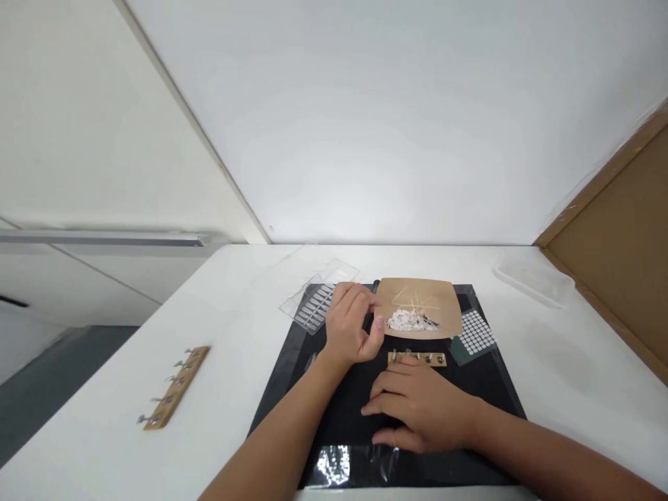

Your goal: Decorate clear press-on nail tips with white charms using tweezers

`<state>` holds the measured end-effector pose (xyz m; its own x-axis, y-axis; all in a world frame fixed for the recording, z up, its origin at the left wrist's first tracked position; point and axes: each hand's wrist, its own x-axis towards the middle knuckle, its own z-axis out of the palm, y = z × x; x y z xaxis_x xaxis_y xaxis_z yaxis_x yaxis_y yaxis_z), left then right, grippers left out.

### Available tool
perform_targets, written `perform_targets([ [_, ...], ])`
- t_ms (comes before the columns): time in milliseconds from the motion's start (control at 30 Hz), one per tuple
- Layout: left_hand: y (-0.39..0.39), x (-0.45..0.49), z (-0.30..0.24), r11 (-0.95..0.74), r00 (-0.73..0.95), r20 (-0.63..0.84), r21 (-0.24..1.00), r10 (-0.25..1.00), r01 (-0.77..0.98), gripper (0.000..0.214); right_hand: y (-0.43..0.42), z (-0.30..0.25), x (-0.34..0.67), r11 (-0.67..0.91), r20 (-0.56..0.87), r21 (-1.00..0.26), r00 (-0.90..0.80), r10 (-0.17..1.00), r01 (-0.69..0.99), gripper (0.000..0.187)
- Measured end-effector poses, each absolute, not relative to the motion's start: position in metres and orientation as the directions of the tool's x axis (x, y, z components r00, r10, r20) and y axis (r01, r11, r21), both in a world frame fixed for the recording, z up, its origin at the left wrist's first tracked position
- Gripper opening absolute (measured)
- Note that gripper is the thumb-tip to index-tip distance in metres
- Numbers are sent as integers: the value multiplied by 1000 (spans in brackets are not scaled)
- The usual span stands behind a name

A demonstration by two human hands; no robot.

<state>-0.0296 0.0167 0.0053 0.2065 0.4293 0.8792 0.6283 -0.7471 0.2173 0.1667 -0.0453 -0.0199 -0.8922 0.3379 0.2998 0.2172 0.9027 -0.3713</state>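
Note:
My left hand [353, 323] is raised at the left edge of a brown tray [449, 306]. Its fingers are bent, the thumb stands apart from them, and nothing shows between them. White bits [410, 321] and thin wooden sticks [417, 303] lie in the tray. My right hand [417, 403] rests low over a black mat [344, 417], fingers apart. Its foremost fingers reach a small wooden strip with metal clips or pegs [437, 360] and cover part of it. Whether those fingertips touch a peg is hidden.
Left of the mat lies another wooden strip with upright metal pegs [177, 386]. A green card with white dots [472, 335] is right of the tray. Clear sheets, one with pale oval pieces [316, 307], lie behind my left hand. A clear plastic box [535, 280] stands near a cardboard wall [616, 243].

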Motion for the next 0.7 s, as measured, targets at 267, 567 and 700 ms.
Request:
perform_targets([
  [267,18,-30,4,-738,199,880,217,431,639,8,-53,-29,156,895,214,-389,-923,319,219,46],
  [567,19,-37,8,-703,147,915,178,376,688,9,-51,-36,158,873,204,-445,-926,317,201,41],
  [700,17,-38,26,-679,153,896,196,418,708,18,-50,-39,157,879,207,-436,-929,306,193,39],
])
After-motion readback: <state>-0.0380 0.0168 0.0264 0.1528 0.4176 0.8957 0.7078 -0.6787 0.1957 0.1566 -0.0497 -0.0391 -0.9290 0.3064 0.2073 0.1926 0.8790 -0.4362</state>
